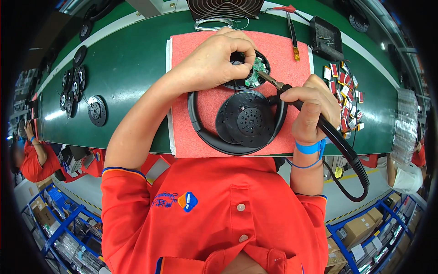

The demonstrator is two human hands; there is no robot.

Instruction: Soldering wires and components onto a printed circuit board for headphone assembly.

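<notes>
A black headphone (197, 123) lies on a pink foam mat (196, 50). Its near ear cup shows a round black plate (250, 119) with small holes. The far cup is open, and a green circuit board (253, 80) shows inside it. Over that cup is my left hand (219, 57), thumb and forefinger pinched together at the board's left side; what they pinch is too small to make out. My right hand (317, 107) grips a soldering iron (336, 134) like a pen. The iron's metal tip points left and reaches the board's right side; contact cannot be told.
Several small red-and-silver battery packs (346, 93) are spread at the right. Tweezers (292, 36) and a black tray (325, 39) lie at the far right, a fan grille (223, 8) at the back. Round black speaker plates (96, 111) sit left. The iron's cable hangs over the front edge.
</notes>
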